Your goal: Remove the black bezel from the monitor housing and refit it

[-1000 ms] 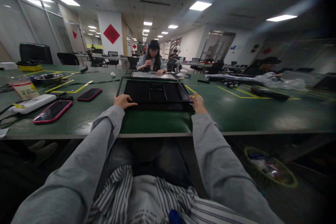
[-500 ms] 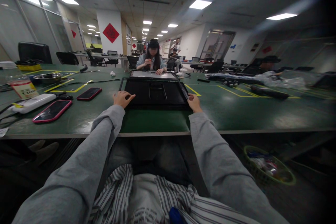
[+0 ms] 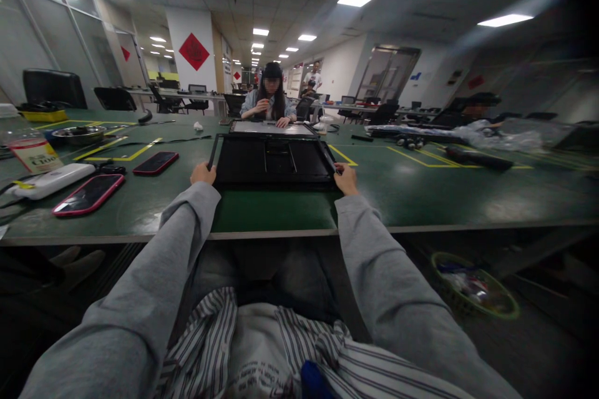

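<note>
A black rectangular panel point(image 3: 238, 162), which looks like the back shell of a monitor, lies before me with a thin dark frame around it. Two slim pale strips and a recess show in its middle. My left hand point(image 3: 203, 174) is closed on the left edge of the frame. At the opposite side, my right hand point(image 3: 345, 179) pinches the right edge near its front corner. The undersides of the edges and some fingertips are hidden. Just beyond the panel lies a light grey flat sheet point(image 3: 276, 129).
Two red-edged phones point(image 3: 88, 195) point(image 3: 156, 163), a white power strip point(image 3: 58, 181), a bottle point(image 3: 35, 153) and a metal bowl point(image 3: 79, 134) stand left on the green table point(image 3: 402, 199). Across it sits a co-worker point(image 3: 269, 100). Plastic wrap point(image 3: 496, 137) lies right; a basket point(image 3: 475, 287) is below.
My left hand has gone from spread fingers over the panel's left edge to a grip on that edge, moving slightly left. My right hand keeps its hold. The view has shifted slightly.
</note>
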{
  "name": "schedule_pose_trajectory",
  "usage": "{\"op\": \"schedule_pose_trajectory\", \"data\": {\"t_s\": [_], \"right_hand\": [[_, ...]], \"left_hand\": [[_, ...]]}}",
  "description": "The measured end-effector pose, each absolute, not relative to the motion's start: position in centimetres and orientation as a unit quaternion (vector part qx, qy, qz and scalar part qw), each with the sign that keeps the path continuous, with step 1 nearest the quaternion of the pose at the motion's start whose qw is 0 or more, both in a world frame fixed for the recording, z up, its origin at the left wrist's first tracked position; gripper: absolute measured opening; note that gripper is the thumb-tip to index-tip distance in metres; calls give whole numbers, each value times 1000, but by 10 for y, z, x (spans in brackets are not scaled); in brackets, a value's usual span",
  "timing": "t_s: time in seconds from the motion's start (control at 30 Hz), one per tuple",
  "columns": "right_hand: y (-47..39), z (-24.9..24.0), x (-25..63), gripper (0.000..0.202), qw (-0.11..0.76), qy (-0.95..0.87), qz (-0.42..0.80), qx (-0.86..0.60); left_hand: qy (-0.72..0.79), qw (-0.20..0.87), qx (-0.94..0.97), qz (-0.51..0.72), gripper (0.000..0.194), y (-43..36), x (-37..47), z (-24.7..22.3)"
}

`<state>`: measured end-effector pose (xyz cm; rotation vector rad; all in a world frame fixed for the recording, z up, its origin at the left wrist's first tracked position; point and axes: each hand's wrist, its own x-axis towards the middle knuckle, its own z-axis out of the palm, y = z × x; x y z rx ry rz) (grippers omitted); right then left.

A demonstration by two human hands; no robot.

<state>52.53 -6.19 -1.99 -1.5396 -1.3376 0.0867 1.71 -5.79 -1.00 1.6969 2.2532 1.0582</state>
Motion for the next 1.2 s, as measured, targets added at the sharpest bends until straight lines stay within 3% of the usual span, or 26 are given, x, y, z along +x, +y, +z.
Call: {"op": "schedule_pose_trajectory", "data": {"t_s": [0.33, 0.53, 0.8, 1.2], "right_hand": [[-56, -26, 531, 43, 502, -557, 25, -661], [-53, -28, 536, 48, 534, -578, 30, -616], [-56, -22, 540, 38, 611, -488, 22, -623], [-69, -21, 537, 29, 613, -459, 20, -643]], "left_hand": [[740, 46, 583, 331, 44, -59, 21, -9], [713, 9, 567, 412, 43, -60, 24, -4], [693, 3, 598, 402, 44, -58, 33, -8], [695, 10, 621, 362, 44, -58, 38, -12]]}}
